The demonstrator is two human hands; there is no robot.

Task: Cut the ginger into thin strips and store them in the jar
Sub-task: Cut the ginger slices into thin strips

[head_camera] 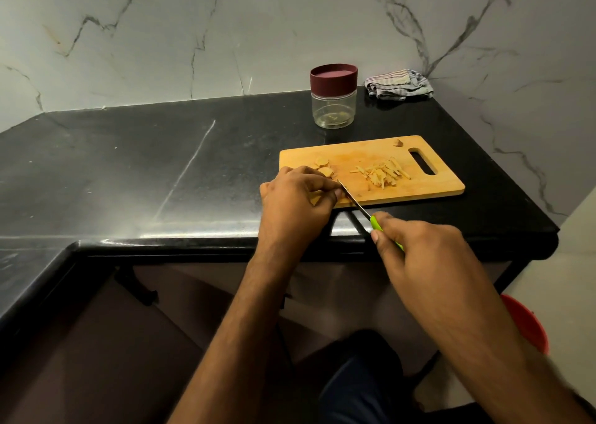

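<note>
A wooden cutting board (pixel 429 184) lies on the black counter. My left hand (pixel 295 199) pinches a ginger slice (pixel 315 199) at the board's near left corner, fingers curled over it. My right hand (pixel 419 255) grips a green-handled knife (pixel 354 202), its blade angled against the left fingertips. More ginger slices (pixel 323 166) lie just beyond the left hand. A pile of thin ginger strips (pixel 382 173) sits mid-board. A small ginger end piece (pixel 398 142) rests by the far edge. The clear jar (pixel 333 110) with its maroon lid on stands behind the board.
A crumpled striped cloth (pixel 400 84) lies in the back corner beside the jar. The black counter (pixel 145 172) runs wide to the left and wraps round. Marble walls close the back and right. A red bucket (pixel 529 323) stands on the floor at right.
</note>
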